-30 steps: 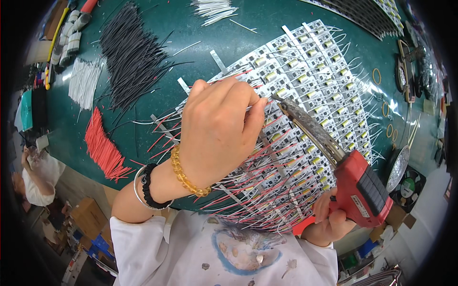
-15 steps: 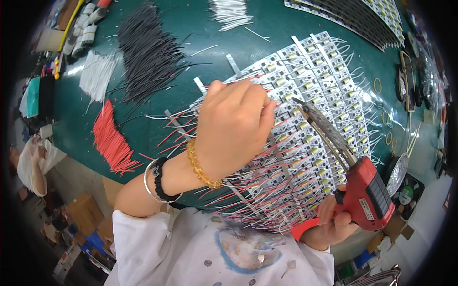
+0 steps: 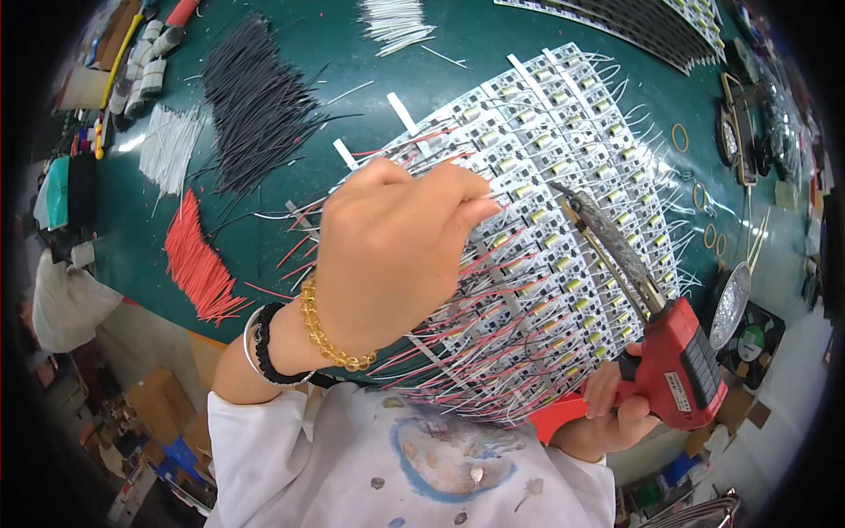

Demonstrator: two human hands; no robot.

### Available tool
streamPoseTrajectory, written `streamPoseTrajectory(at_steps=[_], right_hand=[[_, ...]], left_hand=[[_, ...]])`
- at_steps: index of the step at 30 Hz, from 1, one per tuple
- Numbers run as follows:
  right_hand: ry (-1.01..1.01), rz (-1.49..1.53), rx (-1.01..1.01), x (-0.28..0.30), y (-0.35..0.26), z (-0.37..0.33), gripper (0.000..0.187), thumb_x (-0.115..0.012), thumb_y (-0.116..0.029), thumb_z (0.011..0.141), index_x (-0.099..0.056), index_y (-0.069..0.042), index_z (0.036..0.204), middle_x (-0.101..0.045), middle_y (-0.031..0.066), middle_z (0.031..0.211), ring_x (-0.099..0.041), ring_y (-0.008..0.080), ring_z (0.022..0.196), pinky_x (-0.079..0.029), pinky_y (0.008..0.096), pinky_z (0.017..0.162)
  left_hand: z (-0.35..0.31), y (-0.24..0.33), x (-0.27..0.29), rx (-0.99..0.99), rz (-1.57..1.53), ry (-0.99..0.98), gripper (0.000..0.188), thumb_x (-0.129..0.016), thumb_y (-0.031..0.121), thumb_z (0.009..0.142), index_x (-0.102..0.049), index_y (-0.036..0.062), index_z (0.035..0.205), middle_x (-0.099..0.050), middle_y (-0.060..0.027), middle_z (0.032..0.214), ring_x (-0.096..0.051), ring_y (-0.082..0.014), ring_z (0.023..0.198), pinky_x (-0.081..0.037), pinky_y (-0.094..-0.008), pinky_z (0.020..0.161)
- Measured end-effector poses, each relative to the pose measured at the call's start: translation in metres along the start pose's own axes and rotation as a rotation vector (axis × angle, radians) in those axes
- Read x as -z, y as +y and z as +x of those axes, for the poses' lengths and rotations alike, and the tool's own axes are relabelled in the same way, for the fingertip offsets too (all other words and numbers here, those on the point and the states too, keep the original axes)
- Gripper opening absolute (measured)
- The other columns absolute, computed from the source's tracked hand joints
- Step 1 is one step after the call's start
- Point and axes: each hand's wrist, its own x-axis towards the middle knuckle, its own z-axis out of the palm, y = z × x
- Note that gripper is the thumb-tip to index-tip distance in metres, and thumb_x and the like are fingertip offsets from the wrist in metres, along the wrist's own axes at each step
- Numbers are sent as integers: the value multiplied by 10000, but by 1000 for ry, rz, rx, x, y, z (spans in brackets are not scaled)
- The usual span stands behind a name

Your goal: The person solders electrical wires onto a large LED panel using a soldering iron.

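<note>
A wide array of small white circuit boards (image 3: 563, 167) with red and white wire leads lies on the green mat (image 3: 334, 106). My left hand (image 3: 396, 251) rests on top of the boards, fingers curled and pinched on a red wire lead by the array's middle. My right hand (image 3: 612, 414) grips a red soldering gun (image 3: 678, 361) at the lower right. Its long dark tip (image 3: 598, 233) reaches up-left over the boards, ending just right of my left fingertips.
Piles of cut wire lie to the left: black (image 3: 255, 101), white (image 3: 167, 145) and red (image 3: 198, 264). More white wire (image 3: 396, 18) sits at the top. Rubber bands (image 3: 679, 136), a round metal dish (image 3: 731, 304) and dark board strips (image 3: 651, 35) lie to the right.
My left hand has shifted slightly along the boards, still pinching at the leads. The soldering gun stays in my right hand, its tip still near my fingertips.
</note>
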Motion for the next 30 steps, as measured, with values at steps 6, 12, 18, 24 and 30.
streamPoseTrajectory(at_steps=[6,12,18,24,30], right_hand=[[5,-35,41,-5,5,-1,742,-658,-466,881,-427,157,1211,-477,19,488,-423,96,356,-324,224,357],[-164,66,58,8,13,1,711,-668,-450,880,-439,157,1171,-492,35,489,-436,97,357,-319,219,350],[150,123,11,4,21,-15,659,-667,-433,886,-445,138,1128,-496,44,492,-443,98,362,-313,218,345],[124,-192,-151,42,38,-28,655,-700,-385,873,-434,144,1155,-504,41,505,-442,99,363,-322,216,347],[-140,-123,248,49,41,-15,716,-698,-399,872,-408,161,1211,-498,36,497,-436,95,359,-318,217,348]], left_hand=[[-3,-8,-21,11,-54,-54,95,-728,89,790,-640,71,757,-611,-19,646,-499,-191,552,-366,-325,604],[-5,-7,-24,18,-26,-74,145,-720,90,804,-596,81,729,-552,-7,606,-463,-170,528,-315,-325,602],[-3,-8,-24,23,-19,-107,149,-729,80,792,-595,88,728,-542,6,602,-454,-156,511,-303,-320,601],[-4,-8,-27,-37,49,-93,198,-702,86,789,-512,84,734,-535,-38,645,-524,-237,564,-338,-363,607],[-4,-9,-27,-32,20,-61,179,-732,69,779,-565,93,717,-530,5,600,-450,-169,516,-306,-323,595]])
